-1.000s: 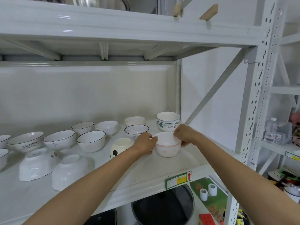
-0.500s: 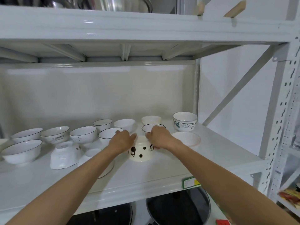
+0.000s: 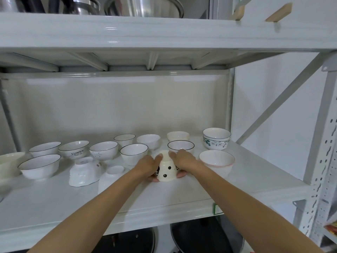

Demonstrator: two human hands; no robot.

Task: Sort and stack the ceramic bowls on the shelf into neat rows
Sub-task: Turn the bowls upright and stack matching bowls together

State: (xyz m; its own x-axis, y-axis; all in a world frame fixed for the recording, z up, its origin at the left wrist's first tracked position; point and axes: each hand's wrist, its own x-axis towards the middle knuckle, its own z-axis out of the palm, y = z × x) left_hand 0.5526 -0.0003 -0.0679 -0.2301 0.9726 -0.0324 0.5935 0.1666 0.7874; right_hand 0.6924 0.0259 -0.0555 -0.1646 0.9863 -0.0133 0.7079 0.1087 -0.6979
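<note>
A cream bowl with black dots stands upside down on the white shelf. My left hand grips its left side and my right hand grips its right side and top. To the right sits a pink-rimmed white bowl, upright. Behind it are two stacked green-leaf bowls. A black-rimmed bowl stands just behind my right hand. Further left are several upright white bowls, one marked SUNNY, and two overturned white bowls.
The shelf above hangs low and carries metal pots. A grey upright post and a diagonal brace bound the right side. Dark round lids lie below the shelf.
My hands let go of the pink-rimmed bowl, now resting at the right, and moved left onto the overturned dotted bowl. The view has shifted left.
</note>
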